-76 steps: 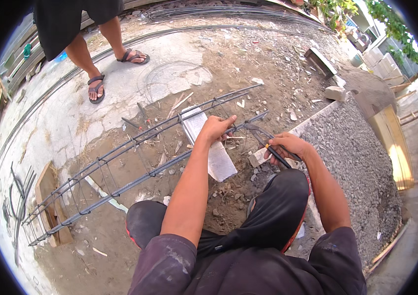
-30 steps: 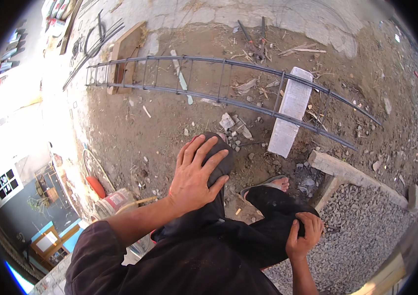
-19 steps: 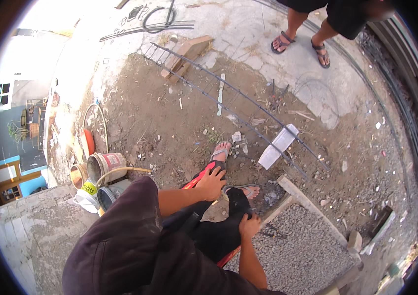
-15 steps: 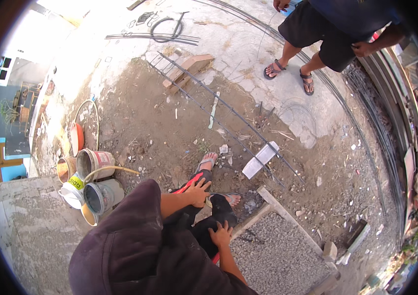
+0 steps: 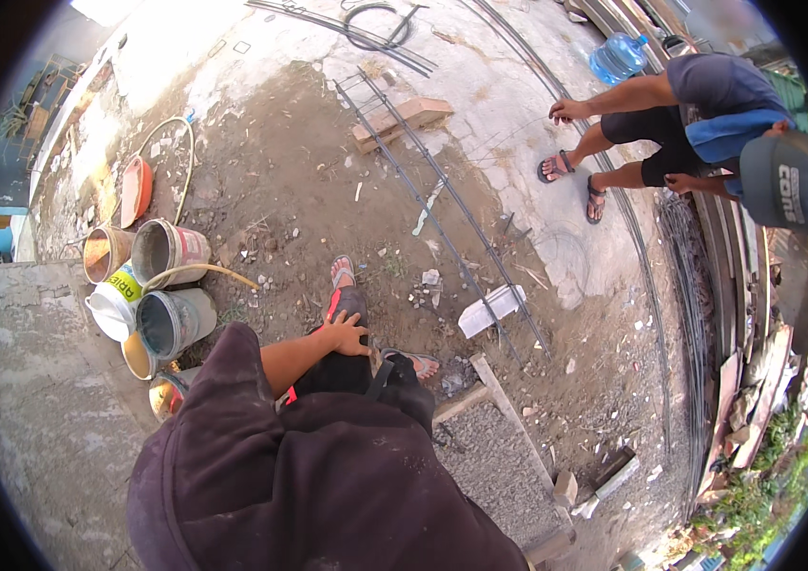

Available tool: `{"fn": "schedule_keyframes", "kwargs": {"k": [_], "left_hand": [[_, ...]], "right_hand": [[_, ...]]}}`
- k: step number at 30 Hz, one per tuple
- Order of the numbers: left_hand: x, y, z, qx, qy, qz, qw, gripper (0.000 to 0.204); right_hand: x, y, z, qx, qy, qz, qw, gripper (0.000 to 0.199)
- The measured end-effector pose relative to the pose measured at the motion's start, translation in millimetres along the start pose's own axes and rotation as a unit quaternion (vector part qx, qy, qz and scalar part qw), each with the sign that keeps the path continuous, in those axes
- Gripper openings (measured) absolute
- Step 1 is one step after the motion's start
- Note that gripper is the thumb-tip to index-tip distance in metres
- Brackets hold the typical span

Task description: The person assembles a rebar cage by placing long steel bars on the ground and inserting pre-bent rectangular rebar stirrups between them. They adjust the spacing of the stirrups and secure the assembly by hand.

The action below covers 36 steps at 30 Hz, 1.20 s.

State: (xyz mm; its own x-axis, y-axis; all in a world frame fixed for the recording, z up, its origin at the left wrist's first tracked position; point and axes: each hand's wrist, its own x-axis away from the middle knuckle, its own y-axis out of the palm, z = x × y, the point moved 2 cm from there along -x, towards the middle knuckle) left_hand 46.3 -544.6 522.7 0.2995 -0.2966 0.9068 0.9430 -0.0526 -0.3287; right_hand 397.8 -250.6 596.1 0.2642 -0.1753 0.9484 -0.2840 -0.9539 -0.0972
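Note:
My left hand (image 5: 347,335) lies on my left knee, over the dark trousers with a red stripe (image 5: 333,303); its fingers are stretched out and hold nothing. My right hand is out of sight behind my dark top (image 5: 356,476). Beyond my knees, my feet in flip-flops (image 5: 343,273) rest on bare soil. To my right lies a frame of pale boards (image 5: 510,409) around grey gravel (image 5: 489,466). In front of me, a ladder-like pair of steel bars (image 5: 442,224) rests across a wooden block (image 5: 404,122) and a white block (image 5: 491,311).
Several buckets (image 5: 175,321), a hose (image 5: 196,268) and an orange basin (image 5: 136,190) stand at left. At far right, a co-worker in a cap (image 5: 788,181) bends forward near a blue water bottle (image 5: 619,59). Long rods (image 5: 646,257) and stacked planks (image 5: 732,257) line the right side.
My view has shifted and my body leans further forward. My right hand, earlier on my right knee, is now hidden. The co-worker now appears bent over, with head and cap in view.

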Motion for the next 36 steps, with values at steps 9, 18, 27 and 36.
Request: {"fn": "schedule_keyframes", "kwargs": {"k": [9, 18, 27, 36], "left_hand": [[-23, -88, -137, 0.092, 0.081, 0.002, 0.992, 0.081], [-21, -137, -191, 0.215, 0.097, -0.061, 0.970, 0.085], [-45, -318, -164, 0.220, -0.200, 0.189, 0.936, 0.109], [-173, -378, -194, 0.145, -0.254, 0.205, 0.934, 0.098]], "right_hand": [[-17, 119, -168, 0.019, -0.012, 0.031, 0.999, 0.045], [-91, 182, -349, 0.164, -0.109, 0.041, 0.980, 0.037], [-293, 227, -520, 0.423, -0.221, 0.066, 0.876, 0.039], [-552, 257, -629, 0.466, -0.161, 0.222, 0.841, 0.059]]}}
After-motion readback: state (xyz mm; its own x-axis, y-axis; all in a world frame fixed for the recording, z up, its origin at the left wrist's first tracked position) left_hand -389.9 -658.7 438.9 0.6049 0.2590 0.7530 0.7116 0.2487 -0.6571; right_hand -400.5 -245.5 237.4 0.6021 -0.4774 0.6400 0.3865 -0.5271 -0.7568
